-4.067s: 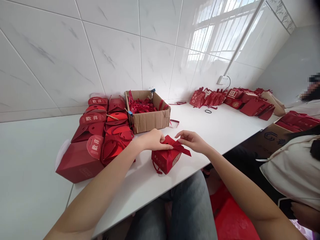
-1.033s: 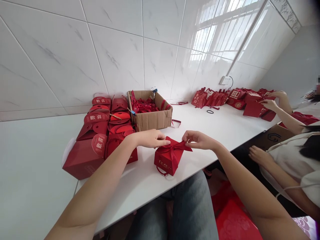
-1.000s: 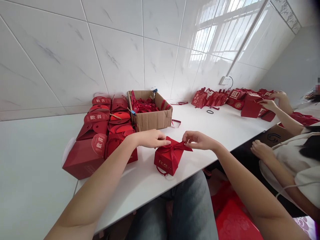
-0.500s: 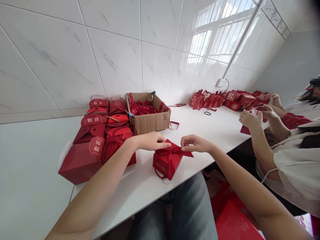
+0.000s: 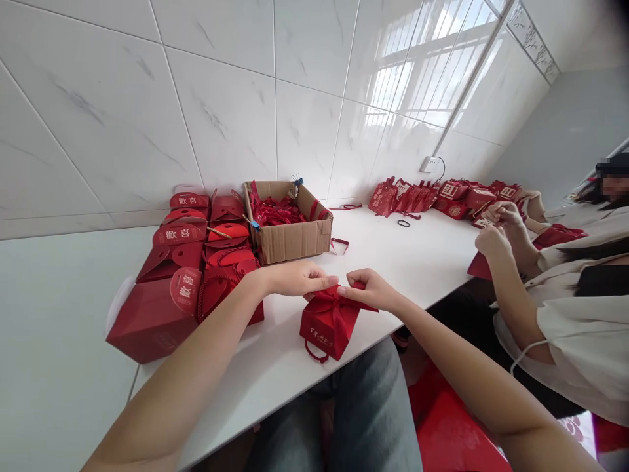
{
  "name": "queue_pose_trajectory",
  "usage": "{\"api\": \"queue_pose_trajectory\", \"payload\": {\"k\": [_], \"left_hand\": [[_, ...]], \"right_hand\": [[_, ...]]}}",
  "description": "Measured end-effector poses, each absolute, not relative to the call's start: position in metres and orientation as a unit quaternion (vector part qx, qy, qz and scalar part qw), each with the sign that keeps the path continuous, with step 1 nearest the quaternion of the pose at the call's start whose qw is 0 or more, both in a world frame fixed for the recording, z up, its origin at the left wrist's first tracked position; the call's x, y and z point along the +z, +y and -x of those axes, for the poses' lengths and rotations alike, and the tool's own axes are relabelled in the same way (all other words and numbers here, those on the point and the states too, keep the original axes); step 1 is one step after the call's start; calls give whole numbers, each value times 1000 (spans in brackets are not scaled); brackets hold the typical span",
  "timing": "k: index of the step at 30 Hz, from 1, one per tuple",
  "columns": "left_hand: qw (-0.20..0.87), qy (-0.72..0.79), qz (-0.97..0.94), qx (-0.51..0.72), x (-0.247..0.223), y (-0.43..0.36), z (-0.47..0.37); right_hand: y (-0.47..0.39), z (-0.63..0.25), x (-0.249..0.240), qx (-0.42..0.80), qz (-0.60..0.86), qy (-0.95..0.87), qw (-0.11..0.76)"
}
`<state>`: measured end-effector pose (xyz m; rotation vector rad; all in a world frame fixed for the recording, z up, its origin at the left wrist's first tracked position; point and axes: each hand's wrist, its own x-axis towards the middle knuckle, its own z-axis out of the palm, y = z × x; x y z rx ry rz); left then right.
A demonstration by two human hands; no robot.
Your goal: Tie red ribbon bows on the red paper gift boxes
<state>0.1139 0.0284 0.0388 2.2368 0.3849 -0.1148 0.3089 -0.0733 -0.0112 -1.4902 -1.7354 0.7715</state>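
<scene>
A small red gift box (image 5: 319, 328) with a red ribbon bow (image 5: 337, 313) on top stands near the front edge of the white table. My left hand (image 5: 314, 278) pinches the bow's left side, its thumb pointing right. From the right, my right hand (image 5: 368, 288) pinches the other side of the bow, thumb close to the knot. The two thumbs are nearly touching. A dark red cord loop hangs from the box's lower front. My fingertips partly hide the bow loops.
Several red boxes (image 5: 171, 308) are packed together at the left. Behind my hands, a cardboard box (image 5: 295, 242) holds red ribbons. Red bags (image 5: 403, 196) line the wall. At the right, a person's hands (image 5: 496, 229) work on a red item above the table edge (image 5: 442, 301).
My right hand has moved left, closer to my left hand and the knot. The gift box is tilted slightly differently. The other person's hands have risen and come together.
</scene>
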Motion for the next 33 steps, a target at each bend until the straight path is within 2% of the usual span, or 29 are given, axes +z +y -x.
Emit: {"api": "queue_pose_trajectory", "payload": {"k": [8, 15, 22, 33], "left_hand": [[351, 264, -895, -77, 46, 25, -109], [341, 234, -907, -78, 42, 25, -113], [278, 233, -927, -98, 36, 28, -115], [241, 204, -946, -69, 26, 35, -119]], "right_hand": [[-72, -300, -20, 266, 636, -627, 361], [-75, -296, -22, 230, 668, -581, 403], [-77, -297, -28, 247, 686, -563, 389], [-80, -295, -32, 242, 676, -563, 408]]}}
